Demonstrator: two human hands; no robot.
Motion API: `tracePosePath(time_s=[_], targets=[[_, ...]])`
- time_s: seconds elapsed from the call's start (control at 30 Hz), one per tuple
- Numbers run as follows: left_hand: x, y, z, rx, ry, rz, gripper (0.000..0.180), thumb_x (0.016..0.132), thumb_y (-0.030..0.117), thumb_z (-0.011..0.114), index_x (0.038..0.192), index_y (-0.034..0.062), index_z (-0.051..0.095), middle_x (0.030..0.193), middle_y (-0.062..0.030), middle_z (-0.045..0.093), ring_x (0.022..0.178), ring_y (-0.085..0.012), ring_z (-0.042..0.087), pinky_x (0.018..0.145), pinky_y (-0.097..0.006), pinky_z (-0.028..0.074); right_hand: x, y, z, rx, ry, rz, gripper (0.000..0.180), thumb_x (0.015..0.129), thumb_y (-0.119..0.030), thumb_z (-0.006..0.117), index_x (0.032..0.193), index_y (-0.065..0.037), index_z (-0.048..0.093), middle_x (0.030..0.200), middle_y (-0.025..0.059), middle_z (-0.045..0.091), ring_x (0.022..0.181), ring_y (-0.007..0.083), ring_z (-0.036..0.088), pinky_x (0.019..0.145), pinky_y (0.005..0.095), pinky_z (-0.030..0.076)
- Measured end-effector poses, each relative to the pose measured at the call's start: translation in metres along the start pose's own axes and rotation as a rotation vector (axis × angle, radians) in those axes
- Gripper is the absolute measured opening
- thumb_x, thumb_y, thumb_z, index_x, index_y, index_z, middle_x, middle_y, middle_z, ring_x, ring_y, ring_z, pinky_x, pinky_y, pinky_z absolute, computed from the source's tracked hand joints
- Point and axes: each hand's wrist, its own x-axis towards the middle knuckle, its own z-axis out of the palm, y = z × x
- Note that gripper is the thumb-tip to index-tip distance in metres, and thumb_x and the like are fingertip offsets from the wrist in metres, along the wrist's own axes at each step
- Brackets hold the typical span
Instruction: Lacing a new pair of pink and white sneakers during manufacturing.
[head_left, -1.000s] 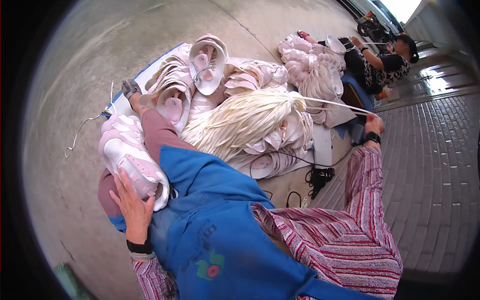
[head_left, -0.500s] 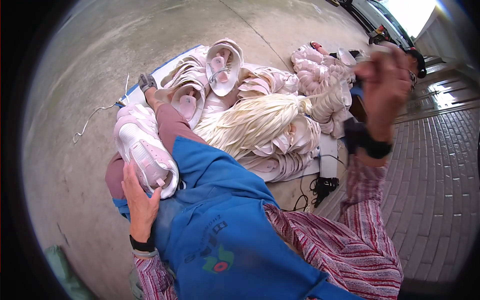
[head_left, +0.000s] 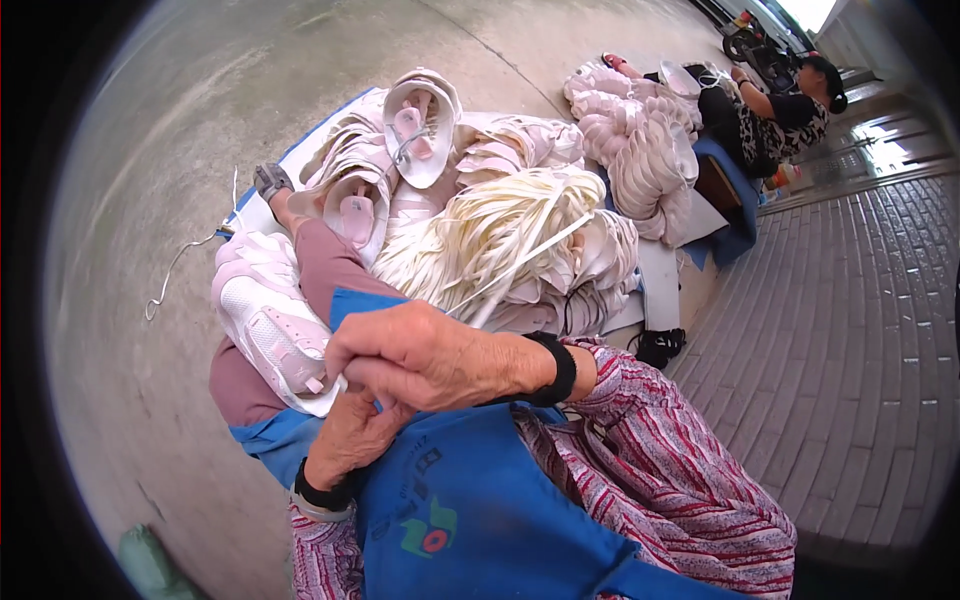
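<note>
My right hand (head_left: 430, 355) is closed in a pinch over my lap, its fingertips meeting those of my left hand (head_left: 350, 435). A bit of white lace shows at the pinched fingers, and one strand runs from the cream-white bundle of flat shoelaces (head_left: 510, 235) toward my right hand. My left hand is curled and partly covered by the right, so what it holds is hidden. Beside both hands, stacked white and pale pink sneaker uppers (head_left: 272, 315) lie across my left thigh. Their near opening is partly behind the fingers.
More stacked shoe uppers (head_left: 350, 150) lie on a blue-edged sheet ahead. Another heap of uppers (head_left: 640, 150) lies farther right, near a seated person (head_left: 785, 115). A dark coiled cord (head_left: 660, 346) lies by the sheet. A loose string (head_left: 172, 272) trails on the concrete floor at left.
My right hand has come down from its raised place at the right to my lap. My left hand has left the upper's side and closed against the right.
</note>
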Motion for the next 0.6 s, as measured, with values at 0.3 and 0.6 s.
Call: tracePosePath(time_s=[0.3, 0.6], targets=[[0.019, 0.011, 0.004, -0.481, 0.072, -0.289, 0.033, 0.093, 0.014, 0.062, 0.120, -0.0026, 0.053, 0.120, -0.0087, 0.057, 0.103, -0.0180, 0.057, 0.090, -0.031, 0.045, -0.012, 0.011, -0.019, 0.129, 0.106, 0.112, 0.013, 0.085, 0.000, 0.055, 0.096, -0.001, 0.062, 0.075, 0.0089, 0.060, 0.064, 0.0140, 0.061, 0.058, 0.0285, 0.049], [-0.004, -0.010, -0.004, -0.364, -0.030, -0.375, 0.038, 0.082, 0.009, 0.074, 0.115, 0.0038, 0.056, 0.113, -0.0085, 0.060, 0.103, -0.0175, 0.058, 0.085, -0.031, 0.048, -0.011, 0.019, 0.001, -0.019, -0.009, -0.111, 0.012, 0.083, 0.000, 0.060, 0.094, -0.004, 0.062, 0.089, 0.0106, 0.063, 0.087, 0.0298, 0.062, 0.074, 0.0373, 0.049]])
